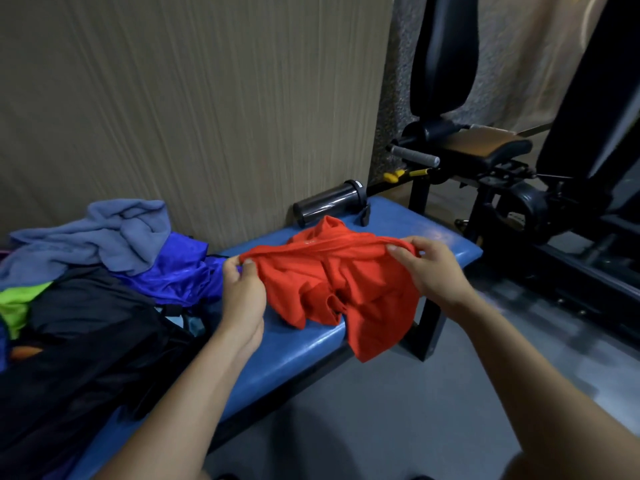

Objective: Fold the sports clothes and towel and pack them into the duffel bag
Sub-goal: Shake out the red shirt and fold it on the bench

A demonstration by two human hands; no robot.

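Holding red shorts (341, 289) | both hands | nearby: towel (93, 233), bottle (329, 202)

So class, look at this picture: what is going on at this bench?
A person holds a red garment stretched between the left hand and right hand, each pinching its top edge above a blue bench. It is not yet folded. A grey towel, a blue garment and a black bag lie in a pile to the left.

We see a blue padded tabletop (294, 344) carrying a crumpled red garment (332, 289), a black bag (86, 341), blue shiny fabric (180, 271), a grey towel (93, 237) heaped on top, and a dark bottle (329, 202) lying on its side.
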